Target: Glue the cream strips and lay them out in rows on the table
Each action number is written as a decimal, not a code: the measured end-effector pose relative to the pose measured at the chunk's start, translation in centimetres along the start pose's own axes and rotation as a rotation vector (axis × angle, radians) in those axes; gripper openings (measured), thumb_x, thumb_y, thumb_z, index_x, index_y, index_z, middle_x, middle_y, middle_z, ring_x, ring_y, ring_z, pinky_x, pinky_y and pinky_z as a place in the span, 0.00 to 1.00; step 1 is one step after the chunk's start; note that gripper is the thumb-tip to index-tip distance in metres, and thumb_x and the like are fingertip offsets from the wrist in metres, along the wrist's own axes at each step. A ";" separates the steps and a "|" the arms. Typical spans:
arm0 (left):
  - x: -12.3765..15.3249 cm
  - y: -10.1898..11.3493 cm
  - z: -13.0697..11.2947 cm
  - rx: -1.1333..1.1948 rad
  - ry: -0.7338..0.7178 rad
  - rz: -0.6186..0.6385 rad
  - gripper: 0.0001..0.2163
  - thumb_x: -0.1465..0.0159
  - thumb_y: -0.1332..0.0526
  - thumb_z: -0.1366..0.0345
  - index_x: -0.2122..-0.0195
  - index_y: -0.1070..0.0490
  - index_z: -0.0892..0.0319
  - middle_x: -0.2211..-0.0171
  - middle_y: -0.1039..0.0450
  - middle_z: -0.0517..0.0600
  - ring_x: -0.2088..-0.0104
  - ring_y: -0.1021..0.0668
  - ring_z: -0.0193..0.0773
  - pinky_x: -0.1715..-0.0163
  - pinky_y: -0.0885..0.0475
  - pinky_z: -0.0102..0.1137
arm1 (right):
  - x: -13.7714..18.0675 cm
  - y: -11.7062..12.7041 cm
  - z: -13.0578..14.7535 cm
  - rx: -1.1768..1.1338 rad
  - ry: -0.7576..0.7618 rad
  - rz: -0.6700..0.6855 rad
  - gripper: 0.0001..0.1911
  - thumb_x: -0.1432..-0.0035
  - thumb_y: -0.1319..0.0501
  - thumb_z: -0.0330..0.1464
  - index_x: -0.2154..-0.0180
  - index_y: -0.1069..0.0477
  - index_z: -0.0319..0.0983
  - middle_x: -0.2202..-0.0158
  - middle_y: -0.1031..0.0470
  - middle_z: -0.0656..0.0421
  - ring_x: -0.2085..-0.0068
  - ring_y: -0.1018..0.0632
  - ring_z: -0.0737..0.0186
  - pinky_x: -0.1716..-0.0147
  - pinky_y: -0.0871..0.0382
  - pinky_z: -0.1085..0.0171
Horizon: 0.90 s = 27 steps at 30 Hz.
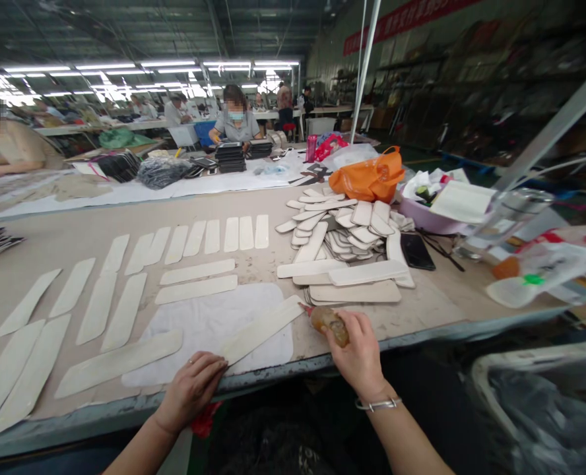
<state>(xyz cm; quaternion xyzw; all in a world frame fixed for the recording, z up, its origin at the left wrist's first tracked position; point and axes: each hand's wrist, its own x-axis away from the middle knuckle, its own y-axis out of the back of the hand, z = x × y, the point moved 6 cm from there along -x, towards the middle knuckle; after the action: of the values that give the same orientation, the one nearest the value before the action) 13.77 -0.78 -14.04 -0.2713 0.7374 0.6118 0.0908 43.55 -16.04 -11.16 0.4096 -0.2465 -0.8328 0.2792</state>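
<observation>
My right hand (pixel 357 349) is wrapped round a squeeze bottle (pixel 328 322), stained amber-brown, with a red nozzle. The nozzle tip is at the far right end of a long off-white strip (pixel 266 326). That strip lies slanted on a white sheet (pixel 194 323) by the table's front edge. At its near left end, my left hand (pixel 196 382) has its fingers pressed together on the strip; the thumb is hidden. Several similar pale pieces (pixel 119 359) lie spread out to the left. Beyond my right hand are stacked long strips (pixel 355 291).
A heap of pale rounded pieces (pixel 342 227) sits at the right, near an orange bag (pixel 369 177), a black phone (pixel 418 251) and a lilac basin (pixel 426 216). A glass flask (pixel 501 224) stands farther right. Across the table, a masked co-worker (pixel 236 125) sits behind dark stacks (pixel 230 158).
</observation>
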 end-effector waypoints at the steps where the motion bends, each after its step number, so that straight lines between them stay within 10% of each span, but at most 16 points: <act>1: 0.0 0.0 0.0 -0.001 0.004 -0.001 0.11 0.40 0.42 0.76 0.56 0.30 0.60 0.64 0.27 0.53 0.63 0.27 0.36 0.62 0.27 0.32 | 0.1 -0.1 0.3 -0.012 0.008 0.001 0.15 0.43 0.39 0.34 0.54 0.35 0.39 0.60 0.33 0.52 0.57 0.30 0.52 0.57 0.29 0.51; 14: -1.1 0.8 0.5 -0.090 0.042 0.209 0.10 0.37 0.47 0.74 0.59 0.29 0.58 0.66 0.27 0.53 0.64 0.27 0.37 0.63 0.27 0.32 | 0.1 0.6 1.2 -0.221 0.043 -0.159 0.16 0.45 0.37 0.39 0.57 0.34 0.40 0.62 0.30 0.53 0.61 0.27 0.53 0.60 0.30 0.52; 27: -2.8 7.8 13.9 -0.247 0.088 0.519 0.15 0.35 0.53 0.71 0.61 0.26 0.57 0.60 0.25 0.53 0.59 0.25 0.36 0.55 0.30 0.31 | 0.4 0.1 0.7 -0.249 0.000 -0.131 0.17 0.46 0.36 0.40 0.57 0.33 0.40 0.60 0.29 0.53 0.60 0.27 0.53 0.59 0.30 0.53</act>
<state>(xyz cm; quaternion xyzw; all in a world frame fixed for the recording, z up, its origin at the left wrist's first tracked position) 9.35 14.08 -9.34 -0.1089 0.7052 0.6876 -0.1345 42.77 -16.22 -10.92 0.3868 -0.1138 -0.8735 0.2729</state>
